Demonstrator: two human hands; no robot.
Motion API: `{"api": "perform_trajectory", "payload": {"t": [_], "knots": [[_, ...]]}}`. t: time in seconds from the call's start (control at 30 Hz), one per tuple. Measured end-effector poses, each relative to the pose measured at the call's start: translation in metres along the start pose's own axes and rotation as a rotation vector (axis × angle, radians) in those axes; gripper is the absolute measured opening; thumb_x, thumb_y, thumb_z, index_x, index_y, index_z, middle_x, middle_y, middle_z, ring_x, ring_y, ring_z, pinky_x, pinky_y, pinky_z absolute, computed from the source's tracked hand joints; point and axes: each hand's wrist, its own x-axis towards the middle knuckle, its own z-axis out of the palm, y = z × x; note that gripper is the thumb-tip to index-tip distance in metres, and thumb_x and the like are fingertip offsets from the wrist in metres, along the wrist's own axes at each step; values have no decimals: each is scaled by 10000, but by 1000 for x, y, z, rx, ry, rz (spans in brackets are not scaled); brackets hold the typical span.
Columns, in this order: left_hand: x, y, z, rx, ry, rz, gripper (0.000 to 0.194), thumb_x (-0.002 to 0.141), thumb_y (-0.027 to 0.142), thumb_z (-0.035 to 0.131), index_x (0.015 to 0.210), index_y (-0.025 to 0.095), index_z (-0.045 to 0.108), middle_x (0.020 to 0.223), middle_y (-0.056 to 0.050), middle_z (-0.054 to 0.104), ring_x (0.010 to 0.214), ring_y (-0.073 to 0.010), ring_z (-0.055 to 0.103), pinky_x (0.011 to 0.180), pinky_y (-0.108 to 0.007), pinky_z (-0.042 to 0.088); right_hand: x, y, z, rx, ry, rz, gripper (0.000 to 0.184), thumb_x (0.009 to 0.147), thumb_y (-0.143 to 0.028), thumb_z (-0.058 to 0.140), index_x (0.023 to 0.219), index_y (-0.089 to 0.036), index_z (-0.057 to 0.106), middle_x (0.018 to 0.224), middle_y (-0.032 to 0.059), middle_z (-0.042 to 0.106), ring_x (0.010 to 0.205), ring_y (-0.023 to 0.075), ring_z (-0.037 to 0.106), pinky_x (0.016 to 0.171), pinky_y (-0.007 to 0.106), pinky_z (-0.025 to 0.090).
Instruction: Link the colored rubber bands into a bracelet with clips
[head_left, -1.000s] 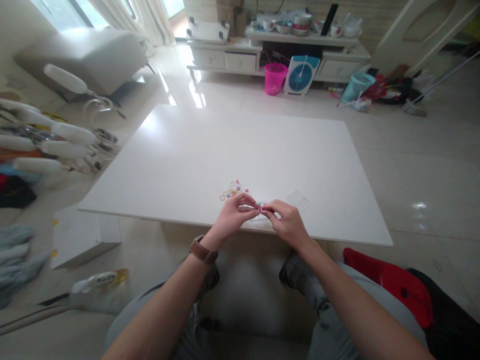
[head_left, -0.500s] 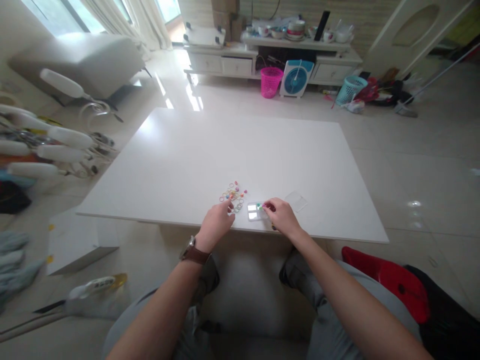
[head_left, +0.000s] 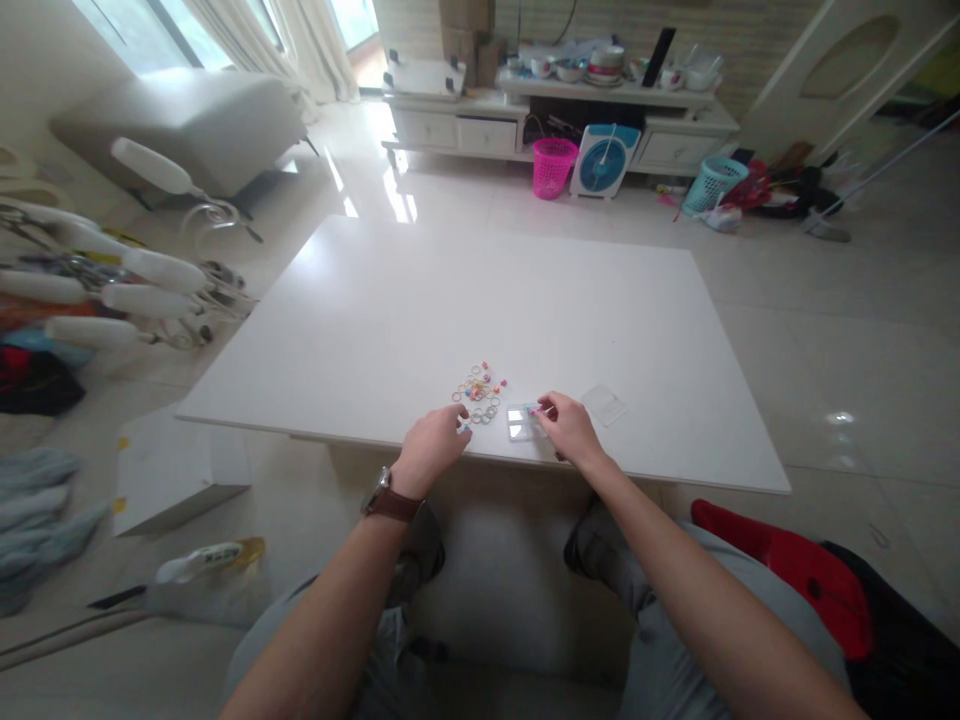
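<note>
On the white table lies a small pile of coloured rings (head_left: 480,388) with little bright flower-like pieces among them. My left hand (head_left: 431,440), with a brown-strapped watch on its wrist, is at the pile's near left side. Its thumb and index finger are curled together around a tiny bluish thing, too small to name. Right of the pile sits a clear compartment box (head_left: 515,432). My right hand (head_left: 568,428) is over the box's right part, pinching a small pink piece (head_left: 534,410). That hand hides the compartments beneath it. A clear lid (head_left: 604,404) lies flat behind my right hand.
The table's front edge (head_left: 360,438) runs just below my hands. Beyond the table are a pink basket (head_left: 553,168), a blue and white fan (head_left: 604,161) and a teal basket (head_left: 714,185). A red item (head_left: 787,570) lies beside my right leg.
My left hand has drawn slightly away from the pile, toward the table's front edge. My right hand stays over the box and now covers more of the green contents. The view has shifted a little left.
</note>
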Motion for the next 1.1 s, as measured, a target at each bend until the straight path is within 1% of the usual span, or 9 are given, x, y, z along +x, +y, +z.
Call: {"api": "perform_trajectory", "payload": {"t": [0.17, 0.3, 0.47, 0.6, 0.67, 0.77, 0.9, 1.0, 1.1], "knots": [[3, -8, 5, 25, 27, 29, 346, 888, 243, 575, 1219, 201, 665, 1226, -103, 736, 1140, -288, 672, 966, -399, 515, 1, -3, -9, -44, 20, -18, 127, 864, -96, 598, 919, -177, 679, 920, 43, 721, 755, 151, 643, 761, 279, 468], [8, -9, 13, 42, 49, 104, 372, 891, 207, 566, 1252, 175, 650, 1328, -128, 680, 1208, -291, 642, 1028, -405, 499, -6, -9, -18, -63, -34, -43, 124, 870, -109, 584, 906, -186, 674, 941, 42, 702, 776, 155, 643, 763, 278, 468], [19, -7, 26, 92, 78, 172, 400, 889, 168, 550, 1277, 132, 643, 1355, -154, 639, 1259, -308, 584, 1084, -422, 466, -18, -22, -25, -63, -98, -92, 160, 870, -112, 575, 945, -205, 681, 999, 45, 704, 851, 174, 651, 819, 293, 483], [30, -7, 40, 107, 140, 238, 530, 877, 143, 547, 1406, 124, 565, 1532, -154, 499, 1382, -307, 470, 1151, -424, 408, -24, -32, -32, -36, -102, -148, 149, 885, -134, 580, 961, -210, 683, 1017, 49, 699, 899, 187, 649, 866, 310, 487], [34, -6, 44, 123, 136, 224, 552, 870, 143, 550, 1422, 145, 553, 1569, -142, 461, 1384, -311, 461, 1132, -433, 427, -25, -34, -37, -24, -97, -165, 140, 892, -141, 581, 962, -209, 682, 1019, 51, 697, 909, 191, 647, 872, 316, 489], [33, 0, 44, 164, 109, 176, 513, 872, 159, 543, 1383, 187, 581, 1527, -131, 502, 1331, -321, 491, 1052, -463, 489, -26, -33, -44, -13, -97, -158, 130, 895, -143, 581, 952, -206, 680, 1018, 51, 696, 899, 191, 645, 856, 318, 489], [32, 9, 37, 195, 95, 144, 418, 895, 182, 518, 1298, 212, 621, 1440, -126, 568, 1283, -317, 515, 1000, -467, 515, -27, -28, -53, -23, -88, -139, 125, 897, -145, 579, 945, -205, 678, 997, 46, 687, 902, 190, 643, 844, 313, 474], [35, 10, 38, 166, 120, 167, 399, 899, 187, 524, 1286, 209, 616, 1471, -122, 542, 1291, -318, 514, 1009, -457, 511, -29, -26, -59, -33, -88, -141, 114, 902, -157, 579, 938, -210, 674, 992, 46, 682, 908, 189, 638, 844, 307, 465], [41, 6, 45, 134, 142, 211, 375, 878, 149, 540, 1239, 192, 632, 1479, -140, 535, 1323, -317, 505, 1090, -461, 463, -31, -25, -62, -44, -87, -144, 121, 903, -156, 570, 942, -215, 668, 1003, 48, 680, 921, 191, 636, 853, 307, 461]]}}
